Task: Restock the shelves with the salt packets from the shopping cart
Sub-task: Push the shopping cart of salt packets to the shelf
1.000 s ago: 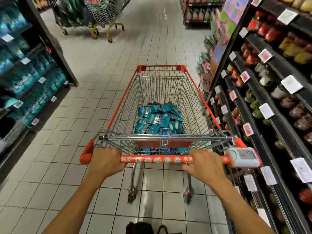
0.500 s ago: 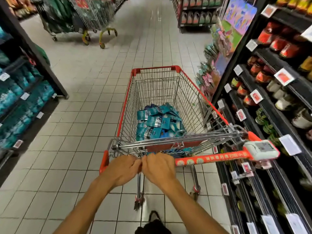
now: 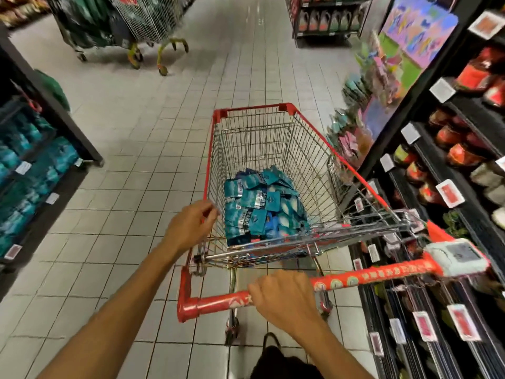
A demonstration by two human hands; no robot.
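The right hand (image 3: pixel 284 299) grips the red handle bar (image 3: pixel 369 276) of the shopping cart (image 3: pixel 273 138) at 6 o'clock. The left hand (image 3: pixel 191 225), fingers loosely curled and holding nothing, sits at the cart's left rim at 9 o'clock. The teal salt packets (image 3: pixel 259 206) lie heaped in the cart basket. Shelves (image 3: pixel 38 170) holding teal packets stand at 9 o'clock; jar shelves (image 3: pixel 451 165) at 3 o'clock.

A shopping cart (image 3: pixel 273 170) stands in the aisle between shelves on the left (image 3: pixel 35 170) and shelves on the right (image 3: pixel 451 187), close against the right ones. Salt packets (image 3: pixel 259 203) lie heaped in its basket. A second cart (image 3: pixel 147 20) waits ahead, left.
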